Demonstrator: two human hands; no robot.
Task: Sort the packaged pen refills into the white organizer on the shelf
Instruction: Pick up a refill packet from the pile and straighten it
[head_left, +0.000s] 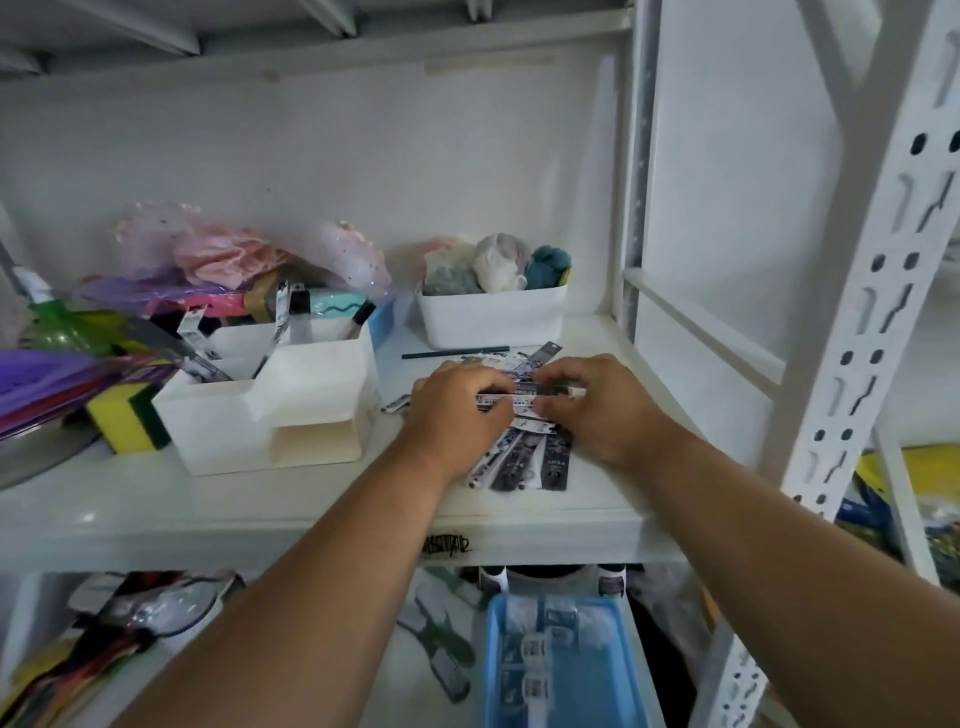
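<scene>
Both hands' grip: slim black-and-white refill packet (524, 399); pile (524, 460) beneath.

Both hands meet over a loose pile of packaged pen refills (524, 457) on the white shelf (311, 514). The left hand (457, 410) and right hand (597, 405) pinch one refill pack (522, 397) between them (held crosswise, above the pile). The white organizer (270, 410) stands just left, a few packs upright inside.

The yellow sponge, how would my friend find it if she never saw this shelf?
Start at the white organizer on the shelf. Look just left of it: the sponge leans there. It is the only blocky yellow thing with a dark green side.
</scene>
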